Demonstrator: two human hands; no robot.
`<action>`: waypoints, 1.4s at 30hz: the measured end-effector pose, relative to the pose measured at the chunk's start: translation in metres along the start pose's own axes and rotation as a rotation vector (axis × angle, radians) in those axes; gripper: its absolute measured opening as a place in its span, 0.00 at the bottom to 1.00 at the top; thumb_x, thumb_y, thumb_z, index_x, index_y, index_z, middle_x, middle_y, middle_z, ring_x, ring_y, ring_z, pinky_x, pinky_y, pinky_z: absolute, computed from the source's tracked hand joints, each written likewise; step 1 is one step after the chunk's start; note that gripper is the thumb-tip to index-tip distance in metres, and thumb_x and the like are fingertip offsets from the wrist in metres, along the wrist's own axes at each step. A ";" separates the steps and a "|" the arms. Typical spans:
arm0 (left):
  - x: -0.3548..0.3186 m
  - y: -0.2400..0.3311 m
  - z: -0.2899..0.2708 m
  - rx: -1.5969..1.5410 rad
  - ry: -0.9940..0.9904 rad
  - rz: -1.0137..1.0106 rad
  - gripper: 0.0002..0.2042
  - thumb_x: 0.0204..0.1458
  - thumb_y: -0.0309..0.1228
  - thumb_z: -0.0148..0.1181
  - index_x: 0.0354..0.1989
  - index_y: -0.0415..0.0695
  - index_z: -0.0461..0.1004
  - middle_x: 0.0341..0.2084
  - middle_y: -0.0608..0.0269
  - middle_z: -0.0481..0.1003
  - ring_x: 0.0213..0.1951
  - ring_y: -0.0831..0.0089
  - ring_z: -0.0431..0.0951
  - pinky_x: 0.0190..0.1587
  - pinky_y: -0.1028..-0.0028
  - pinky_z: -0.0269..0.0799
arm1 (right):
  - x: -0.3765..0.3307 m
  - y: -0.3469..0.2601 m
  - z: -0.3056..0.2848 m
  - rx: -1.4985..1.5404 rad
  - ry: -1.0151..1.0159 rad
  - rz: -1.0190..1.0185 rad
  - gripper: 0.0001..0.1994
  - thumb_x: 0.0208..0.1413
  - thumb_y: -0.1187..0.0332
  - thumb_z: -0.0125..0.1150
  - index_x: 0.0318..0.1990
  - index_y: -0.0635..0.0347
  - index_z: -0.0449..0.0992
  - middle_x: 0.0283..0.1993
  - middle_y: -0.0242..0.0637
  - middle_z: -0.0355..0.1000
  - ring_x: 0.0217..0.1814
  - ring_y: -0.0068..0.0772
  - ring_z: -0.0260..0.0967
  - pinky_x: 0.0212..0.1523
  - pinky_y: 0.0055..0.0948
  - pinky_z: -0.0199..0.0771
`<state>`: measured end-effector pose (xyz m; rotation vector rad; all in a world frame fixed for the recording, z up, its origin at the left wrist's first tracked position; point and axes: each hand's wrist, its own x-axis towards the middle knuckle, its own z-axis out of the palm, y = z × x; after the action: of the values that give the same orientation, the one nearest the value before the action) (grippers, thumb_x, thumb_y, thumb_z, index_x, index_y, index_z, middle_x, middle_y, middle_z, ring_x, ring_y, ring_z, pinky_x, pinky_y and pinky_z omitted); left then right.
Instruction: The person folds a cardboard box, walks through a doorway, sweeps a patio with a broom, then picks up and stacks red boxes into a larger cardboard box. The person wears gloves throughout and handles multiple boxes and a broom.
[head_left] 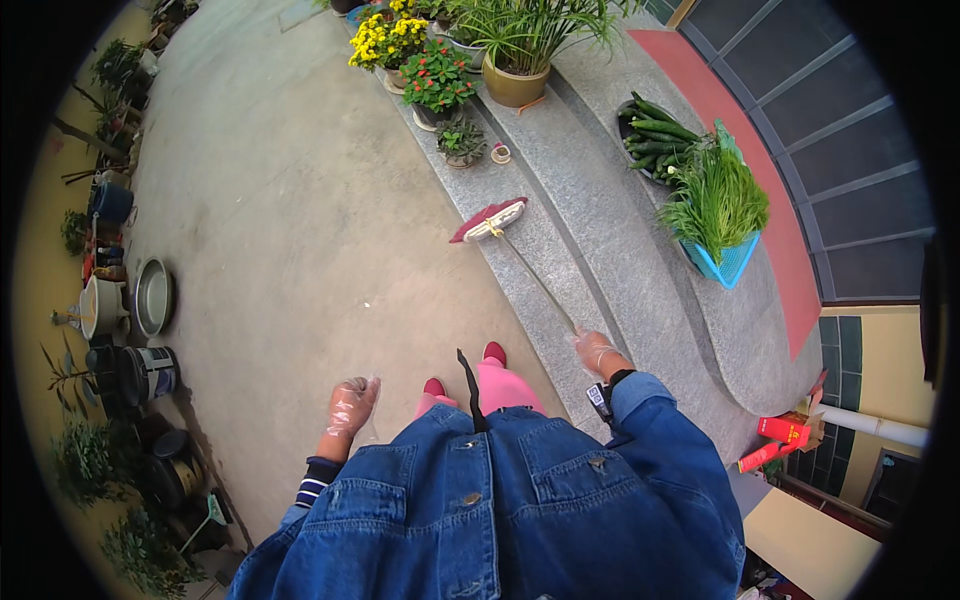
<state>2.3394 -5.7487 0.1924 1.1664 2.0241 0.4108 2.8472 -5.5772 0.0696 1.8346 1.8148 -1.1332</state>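
My right hand [596, 351], in a thin clear plastic glove, grips the end of a long metal mop handle [535, 275]. The flat mop head [488, 220], red and white, rests on the lower grey stone step [560, 290] ahead of me. Also gloved, my left hand [352, 405] hangs free over the concrete yard with fingers loosely apart, holding nothing. I wear a denim jacket, pink trousers and red shoes [494, 352].
Potted plants [438, 82] and a tan planter [514, 84] line the far end of the steps. A dark tray of cucumbers [655, 135] and a blue basket of green leaves [718, 215] sit on the upper step. Metal basins [152, 296], buckets and pots stand along the left wall.
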 end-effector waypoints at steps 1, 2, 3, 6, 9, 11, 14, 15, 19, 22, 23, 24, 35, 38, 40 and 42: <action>0.003 0.007 0.004 0.001 0.006 0.022 0.22 0.59 0.41 0.61 0.19 0.36 0.71 0.14 0.44 0.67 0.16 0.57 0.62 0.25 0.60 0.65 | 0.012 -0.010 -0.005 -0.011 -0.002 0.001 0.31 0.65 0.52 0.51 0.72 0.54 0.60 0.61 0.59 0.70 0.63 0.59 0.69 0.64 0.44 0.68; 0.006 0.015 0.010 0.003 -0.004 0.005 0.22 0.59 0.41 0.61 0.19 0.36 0.71 0.14 0.44 0.68 0.16 0.57 0.62 0.25 0.60 0.64 | 0.022 -0.017 -0.011 -0.041 -0.008 -0.064 0.31 0.65 0.52 0.51 0.72 0.53 0.60 0.62 0.57 0.70 0.63 0.58 0.69 0.64 0.44 0.68; 0.009 0.022 0.014 -0.003 -0.015 -0.016 0.22 0.59 0.41 0.62 0.19 0.36 0.71 0.14 0.44 0.68 0.16 0.58 0.62 0.25 0.60 0.64 | 0.031 -0.024 -0.019 -0.057 -0.034 -0.064 0.30 0.66 0.52 0.51 0.73 0.51 0.59 0.63 0.56 0.69 0.64 0.57 0.69 0.64 0.43 0.68; 0.017 0.041 0.020 -0.039 -0.015 0.021 0.22 0.59 0.41 0.62 0.19 0.36 0.71 0.12 0.48 0.65 0.16 0.64 0.61 0.24 0.61 0.63 | 0.033 -0.027 -0.038 -0.180 -0.090 -0.139 0.29 0.66 0.52 0.49 0.72 0.49 0.60 0.62 0.55 0.70 0.62 0.57 0.70 0.62 0.43 0.70; 0.020 0.056 0.025 -0.091 -0.043 0.004 0.22 0.60 0.40 0.61 0.19 0.36 0.70 0.12 0.53 0.62 0.17 0.71 0.60 0.24 0.63 0.62 | -0.006 -0.002 -0.034 -0.169 -0.116 -0.164 0.27 0.67 0.51 0.47 0.72 0.44 0.61 0.61 0.54 0.71 0.61 0.58 0.71 0.61 0.44 0.71; 0.022 0.062 0.029 -0.051 -0.047 0.054 0.22 0.60 0.40 0.61 0.18 0.36 0.69 0.12 0.55 0.61 0.18 0.74 0.59 0.23 0.64 0.61 | -0.057 0.028 -0.016 -0.104 -0.155 -0.057 0.27 0.67 0.49 0.45 0.72 0.39 0.61 0.56 0.55 0.74 0.57 0.59 0.72 0.57 0.47 0.72; 0.021 0.063 0.037 0.027 -0.067 0.099 0.22 0.60 0.40 0.61 0.18 0.36 0.69 0.11 0.54 0.62 0.18 0.73 0.60 0.23 0.64 0.62 | -0.152 0.071 0.029 0.028 -0.070 0.036 0.28 0.67 0.49 0.49 0.73 0.36 0.59 0.47 0.58 0.77 0.49 0.61 0.75 0.51 0.47 0.74; 0.020 0.061 0.038 0.066 -0.079 0.084 0.22 0.60 0.40 0.61 0.18 0.36 0.69 0.11 0.53 0.62 0.17 0.71 0.60 0.24 0.63 0.62 | -0.186 0.083 0.043 0.108 -0.050 0.088 0.28 0.68 0.49 0.48 0.74 0.36 0.58 0.49 0.59 0.76 0.50 0.61 0.75 0.52 0.47 0.74; 0.011 0.047 0.047 0.133 -0.126 0.192 0.22 0.59 0.40 0.61 0.19 0.36 0.70 0.13 0.47 0.66 0.16 0.61 0.61 0.24 0.61 0.64 | -0.310 0.118 0.100 0.290 0.087 0.287 0.29 0.66 0.52 0.51 0.72 0.46 0.61 0.60 0.52 0.72 0.62 0.53 0.72 0.58 0.38 0.73; -0.005 0.034 0.049 0.103 -0.145 0.203 0.21 0.59 0.41 0.61 0.20 0.36 0.72 0.15 0.43 0.68 0.17 0.54 0.64 0.25 0.60 0.66 | -0.370 0.137 0.139 0.473 0.276 0.324 0.29 0.66 0.52 0.52 0.72 0.52 0.62 0.59 0.54 0.74 0.60 0.49 0.75 0.57 0.34 0.72; -0.011 0.030 0.050 0.123 -0.151 0.207 0.21 0.59 0.41 0.61 0.20 0.36 0.72 0.16 0.42 0.69 0.18 0.52 0.66 0.26 0.59 0.66 | -0.380 0.147 0.149 0.576 0.280 0.338 0.29 0.67 0.52 0.50 0.72 0.51 0.61 0.60 0.58 0.72 0.62 0.53 0.72 0.59 0.34 0.71; -0.017 0.026 0.050 0.142 -0.156 0.208 0.21 0.59 0.41 0.61 0.21 0.36 0.73 0.17 0.41 0.70 0.19 0.50 0.68 0.27 0.58 0.67 | -0.385 0.158 0.159 0.541 0.307 0.332 0.30 0.67 0.51 0.50 0.71 0.55 0.61 0.60 0.58 0.72 0.62 0.53 0.72 0.59 0.35 0.71; -0.037 0.016 0.056 0.193 -0.065 0.089 0.20 0.58 0.43 0.61 0.22 0.36 0.76 0.22 0.39 0.74 0.27 0.42 0.76 0.31 0.54 0.71 | -0.288 0.257 0.062 0.185 0.166 0.413 0.24 0.67 0.57 0.47 0.64 0.63 0.71 0.61 0.58 0.71 0.60 0.54 0.72 0.59 0.41 0.73; -0.032 0.033 0.070 0.128 -0.024 0.008 0.20 0.58 0.43 0.61 0.22 0.37 0.76 0.21 0.39 0.74 0.26 0.42 0.76 0.30 0.54 0.70 | -0.223 0.261 -0.013 -0.399 0.136 0.028 0.18 0.67 0.65 0.43 0.56 0.59 0.76 0.64 0.58 0.68 0.54 0.55 0.75 0.57 0.43 0.75; -0.027 0.049 0.085 0.095 0.001 0.046 0.20 0.58 0.42 0.61 0.22 0.36 0.75 0.20 0.39 0.73 0.25 0.42 0.75 0.30 0.54 0.70 | -0.181 0.260 -0.057 -0.551 0.106 -0.072 0.18 0.67 0.65 0.43 0.56 0.59 0.76 0.63 0.59 0.68 0.53 0.55 0.76 0.56 0.44 0.76; -0.025 0.065 0.099 0.065 0.003 0.045 0.20 0.58 0.42 0.61 0.22 0.36 0.75 0.19 0.38 0.72 0.23 0.43 0.74 0.29 0.55 0.69 | -0.149 0.254 -0.096 -0.605 0.035 -0.067 0.19 0.67 0.62 0.45 0.59 0.58 0.74 0.59 0.60 0.71 0.53 0.56 0.76 0.55 0.44 0.76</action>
<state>2.4588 -5.7438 0.1762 1.2532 2.0297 0.3718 3.1346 -5.6468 0.1610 1.4466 1.9663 -0.4818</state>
